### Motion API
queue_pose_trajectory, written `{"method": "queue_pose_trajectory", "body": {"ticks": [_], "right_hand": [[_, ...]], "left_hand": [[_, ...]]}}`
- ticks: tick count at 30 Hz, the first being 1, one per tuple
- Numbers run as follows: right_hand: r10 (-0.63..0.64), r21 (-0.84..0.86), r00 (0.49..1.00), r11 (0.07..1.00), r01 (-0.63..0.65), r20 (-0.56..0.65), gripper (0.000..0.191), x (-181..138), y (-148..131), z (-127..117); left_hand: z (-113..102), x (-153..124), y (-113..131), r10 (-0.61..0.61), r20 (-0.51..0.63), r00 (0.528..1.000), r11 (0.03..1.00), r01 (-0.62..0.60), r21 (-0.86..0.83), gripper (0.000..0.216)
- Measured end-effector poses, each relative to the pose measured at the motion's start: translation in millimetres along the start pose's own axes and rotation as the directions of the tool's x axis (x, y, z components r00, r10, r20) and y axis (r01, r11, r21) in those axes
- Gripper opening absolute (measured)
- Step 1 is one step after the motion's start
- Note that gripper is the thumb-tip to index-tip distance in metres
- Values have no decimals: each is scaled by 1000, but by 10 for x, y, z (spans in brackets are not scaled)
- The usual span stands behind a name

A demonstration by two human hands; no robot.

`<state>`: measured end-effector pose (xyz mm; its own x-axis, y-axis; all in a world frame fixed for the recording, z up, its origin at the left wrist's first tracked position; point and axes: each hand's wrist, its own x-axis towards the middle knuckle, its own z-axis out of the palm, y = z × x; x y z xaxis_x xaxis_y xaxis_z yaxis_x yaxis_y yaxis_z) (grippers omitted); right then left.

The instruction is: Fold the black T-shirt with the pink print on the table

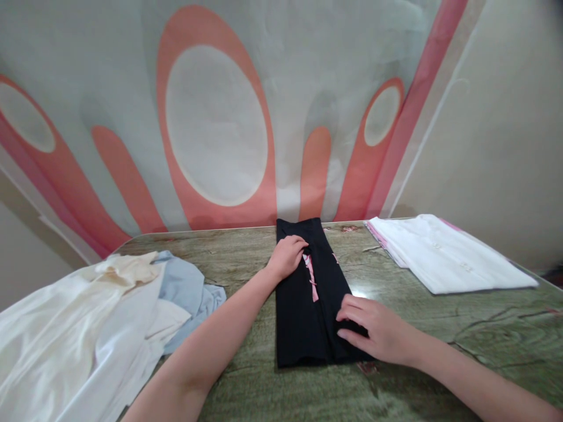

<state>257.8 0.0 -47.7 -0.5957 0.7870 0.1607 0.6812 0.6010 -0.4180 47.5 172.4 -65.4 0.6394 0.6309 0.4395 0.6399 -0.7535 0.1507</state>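
Observation:
A black garment with two leg-like halves, which looks like a pair of trousers (297, 322), lies lengthwise on the table. A narrow pink patch (311, 278) shows between the halves. My left hand (287, 257) rests on the upper part of the trousers, fingers lying over the cloth. At the lower right edge is my right hand (373, 328), touching the fabric with its fingers bent and its thumb apart from them. Black cloth shows in the gap between that thumb and the fingers.
White and cream clothes (83, 328) lie in a loose heap at the left, with a light blue garment (187, 293) beside them. Folded white clothes (444, 252) form a flat stack at the right. The wood-patterned table (246, 375) meets a wall with a pink-and-grey covering (352, 35).

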Motion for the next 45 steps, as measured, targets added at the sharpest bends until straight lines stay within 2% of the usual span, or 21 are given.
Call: {"method": "queue_pose_trajectory", "body": {"ticks": [4, 7, 11, 13, 18, 22, 27, 30, 34, 37, 40, 42, 45], "right_hand": [[-72, -23, 995, 997, 70, -69, 29, 27, 19, 37], [-63, -38, 998, 997, 64, 6, 46, 23, 52, 67], [-35, -76, 993, 996, 44, 116, 59, -7, 77, 109], [-29, -94, 990, 995, 42, 137, 59, -13, 75, 118], [-17, -104, 986, 994, 34, 165, 60, 0, 55, 106], [-4, -70, 985, 997, 16, 170, 60, -1, 49, 82], [1, 7, 990, 1000, -2, 139, 54, 64, 81, 8], [11, 8, 1000, 1000, -12, 19, 47, 241, 175, -57], [-7, -36, 995, 999, 3, -97, 45, 674, 444, -96], [28, -59, 987, 998, -38, -157, 47, 1043, 690, -13], [55, -86, 984, 994, -70, -168, 48, 1312, 860, 164], [82, -101, 983, 990, -100, -161, 48, 1396, 904, 286], [98, -135, 981, 983, -121, -166, 50, 1404, 900, 401]], "left_hand": [[83, -9, -84, -72, -76, 994, 995, 67, -71, 25], [104, -21, -102, -104, -38, 994, 993, 101, -68, 27], [73, -29, -78, -160, -21, 987, 987, 159, -9, 41], [55, -32, -59, -197, -49, 979, 980, 198, 19, 41], [72, -49, -7, -252, -54, 966, 965, 255, 67, 15], [107, -59, 19, -273, -31, 962, 958, 274, 81, 24], [98, -65, 2, -226, 47, 973, 970, 220, 105, 26], [83, -66, -19, -181, 85, 980, 976, 168, 136, 28], [70, -71, -44, -147, 111, 983, 977, 127, 170, 37], [71, -77, -69, -124, 120, 985, 980, 103, 170, 39], [74, -83, -103, -92, 118, 989, 988, 76, 133, 39], [70, -84, -125, -116, 99, 988, 990, 107, 88, 36], [58, -79, -139, -226, -17, 974, 974, 226, 19, 34]]}}
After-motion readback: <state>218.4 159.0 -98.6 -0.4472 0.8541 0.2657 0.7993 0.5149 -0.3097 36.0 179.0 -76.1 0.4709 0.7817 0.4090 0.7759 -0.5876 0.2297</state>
